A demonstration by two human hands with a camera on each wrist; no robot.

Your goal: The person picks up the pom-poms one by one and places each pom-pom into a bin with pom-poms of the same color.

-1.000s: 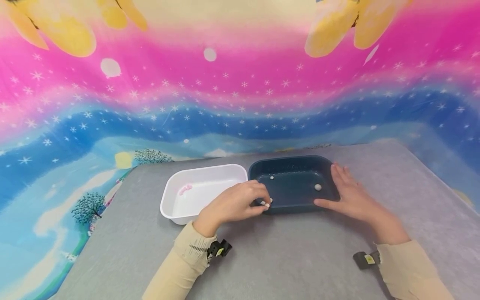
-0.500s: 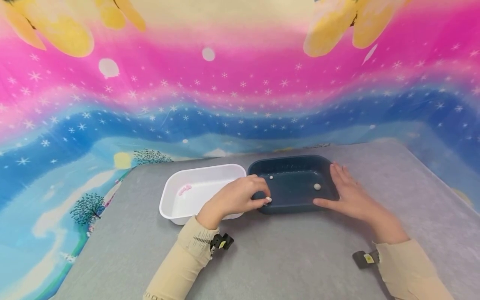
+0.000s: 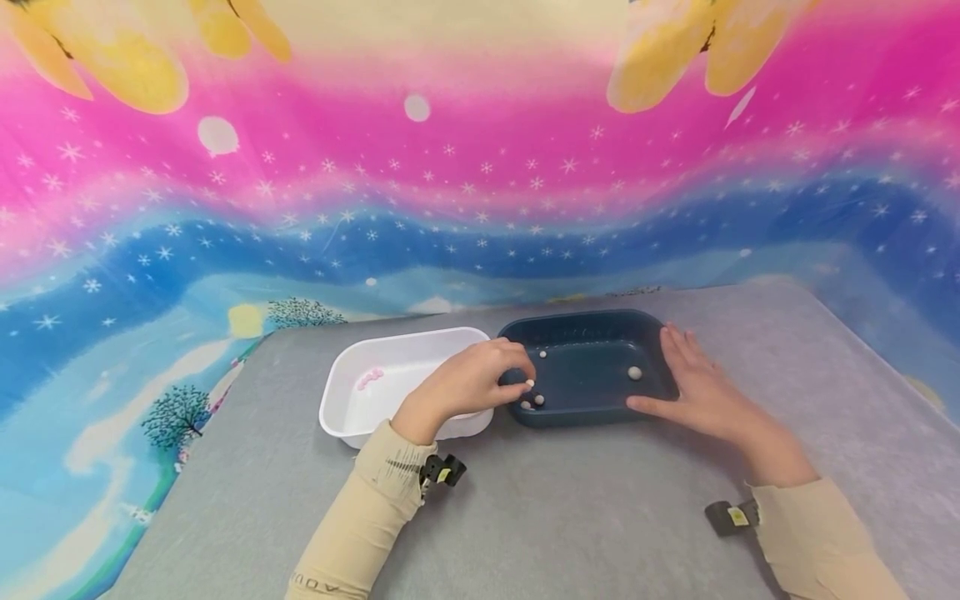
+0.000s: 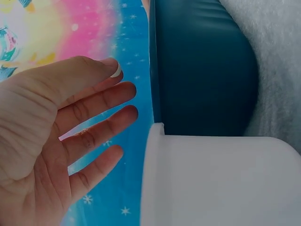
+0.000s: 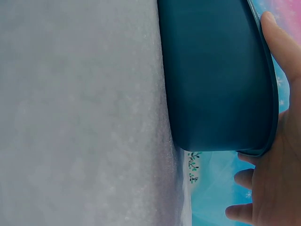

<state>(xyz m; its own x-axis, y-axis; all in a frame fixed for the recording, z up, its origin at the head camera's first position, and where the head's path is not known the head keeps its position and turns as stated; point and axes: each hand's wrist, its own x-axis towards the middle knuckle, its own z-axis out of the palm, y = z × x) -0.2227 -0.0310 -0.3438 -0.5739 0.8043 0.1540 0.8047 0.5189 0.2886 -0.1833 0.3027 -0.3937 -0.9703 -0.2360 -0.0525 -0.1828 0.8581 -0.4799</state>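
Observation:
My left hand (image 3: 471, 382) hovers at the left end of the dark blue basin (image 3: 585, 414), pinching a small white ball (image 3: 530, 383) between thumb and index fingertips. Its other fingers fan out loosely in the left wrist view. Just below the fingertips lie two small white balls (image 3: 539, 400) inside the basin. Another small ball (image 3: 543, 355) sits toward its back left, and a larger pale ball (image 3: 635, 373) toward the right. My right hand (image 3: 705, 392) rests against the basin's right end, fingers straight and spread, thumb (image 5: 277, 40) along the near rim.
A white basin (image 3: 405, 343) stands directly left of the blue one, with several small pink pieces (image 3: 371, 379) in its left part. Both stand on a grey cloth-covered table (image 3: 585, 517). A colourful printed curtain (image 3: 480, 167) hangs behind.
The left fingers dipped to the balls at the basin's near left corner, then rose slightly with one white ball, leaving two below in view. The right hand has stayed in place.

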